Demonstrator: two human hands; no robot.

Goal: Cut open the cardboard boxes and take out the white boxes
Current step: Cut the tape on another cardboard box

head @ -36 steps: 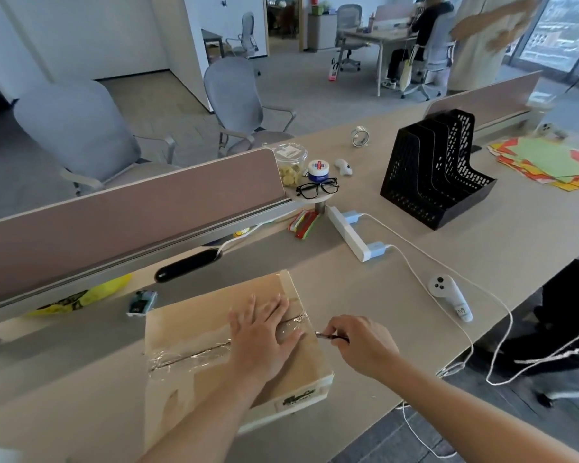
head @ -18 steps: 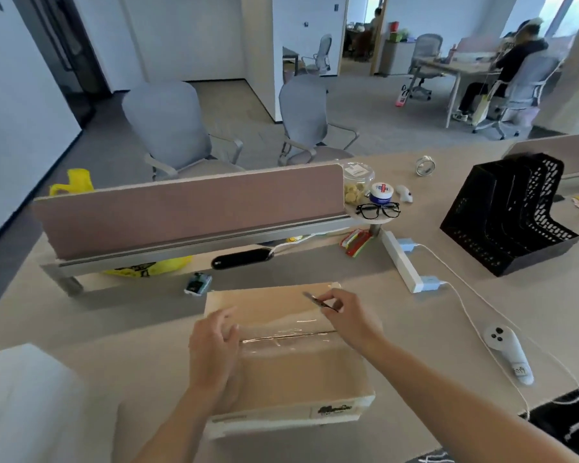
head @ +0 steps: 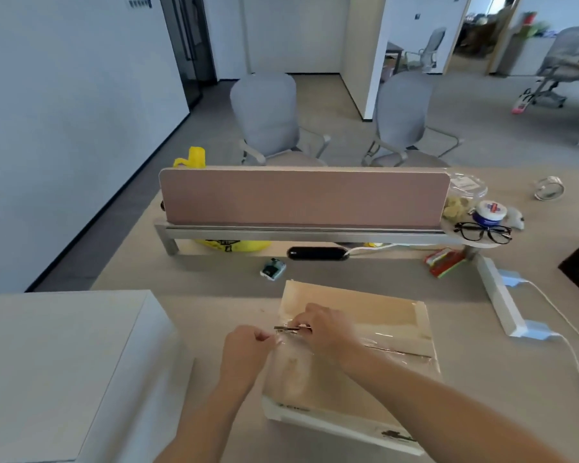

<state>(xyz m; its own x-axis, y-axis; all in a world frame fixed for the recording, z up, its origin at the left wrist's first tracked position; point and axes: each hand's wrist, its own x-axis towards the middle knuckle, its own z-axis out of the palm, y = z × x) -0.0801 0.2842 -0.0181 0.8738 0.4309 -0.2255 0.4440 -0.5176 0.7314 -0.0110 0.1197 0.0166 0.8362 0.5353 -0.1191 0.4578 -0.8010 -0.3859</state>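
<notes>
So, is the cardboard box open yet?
Shut: flaps of the cardboard box lie flat under clear tape; the right hand holds a blade at the seam.

left hand [head: 248, 349]: fingers curled, grip unclear | right hand [head: 325, 332]: pinching thin blade [head: 290, 328] | forearms: extended forward

White box [head: 57, 362] partly beyond left edge.

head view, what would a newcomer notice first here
Centre foreground, both hands meet on the taped cardboard box: the right hand pinches a thin blade at the tape seam, the left hand sits at the box's left edge. A big white box fills the lower left; a pink divider stands behind.
</notes>
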